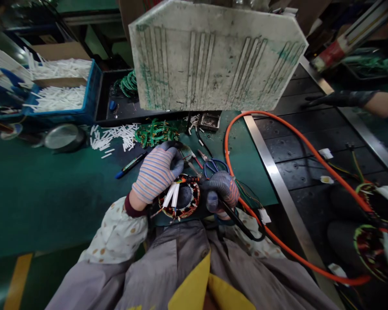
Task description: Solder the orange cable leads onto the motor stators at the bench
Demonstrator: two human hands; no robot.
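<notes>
A motor stator [194, 202] with copper windings and white sleeves [172, 196] lies in front of me at the table's front edge. My left hand [158, 170], in a striped glove with dark fingertips, is over its far left side. The fingers are curled together, and what they pinch is too small to make out. My right hand [222, 189], gloved alike, is closed around a soldering iron [194, 168] at the stator's right side. Its thin shaft points up and left, and a black cord [245, 228] trails from the hand. Most of the handle is hidden.
Beyond my hands lie green circuit boards [157, 132], white tubes [123, 135], a marker [131, 165] and blue-handled scissors [215, 165]. A grey board [216, 60] stands behind. An orange hose [297, 131] loops toward the conveyor [297, 172], where a co-worker's gloved hand [339, 99] reaches in.
</notes>
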